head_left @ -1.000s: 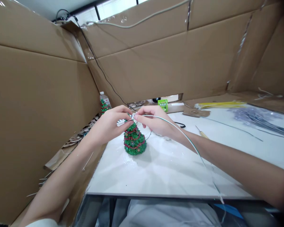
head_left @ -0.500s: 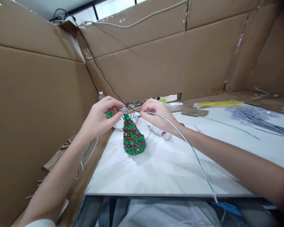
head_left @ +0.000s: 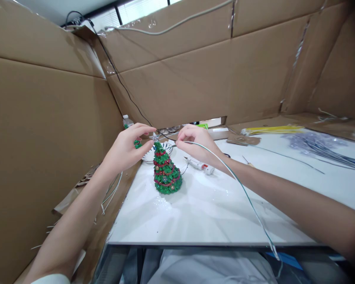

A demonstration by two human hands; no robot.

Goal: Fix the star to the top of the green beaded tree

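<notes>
A small green beaded Christmas tree with red garlands stands on the white table. A tiny silver star sits at its tip. My left hand hovers left of the tip, thumb and forefinger closed in a pinch near the star. My right hand is right of the tip, fingers pinched on a thin pale green wire that arcs back over my right forearm to the table's near edge.
Behind the tree are a white striped dish, a white glue gun and a second small tree with a bottle. Yellow strips and silvery wires lie at the far right. Cardboard walls enclose the table.
Both hands rose from the tree's tip and drew slightly apart, uncovering the star, the dish and the glue gun. The wire stays pinched in my right hand.
</notes>
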